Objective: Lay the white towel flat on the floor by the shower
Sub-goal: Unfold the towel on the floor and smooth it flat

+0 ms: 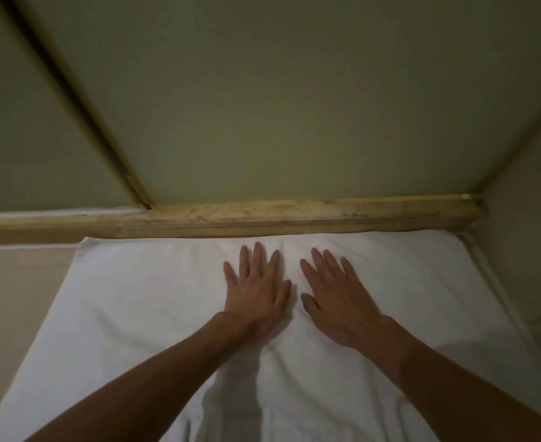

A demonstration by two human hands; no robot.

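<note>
Soft matt white cloth towel (128, 314), rough worn pale wood threshold (262, 218), smooth matt greenish shower panel (278, 106)

Just beyond the fingertips (258, 247) of both flat, spread hands, a raised tan stone curb (262, 220) bars forward travel, with a frosted greenish glass panel (262, 106) standing on it. To the right of the right hand's fingers (328, 260), a pale wall (530, 234) closes that side. Left of the left hand's fingers, open white terry towel (128, 298) and beige floor tile (17, 282) lie unobstructed.
</note>
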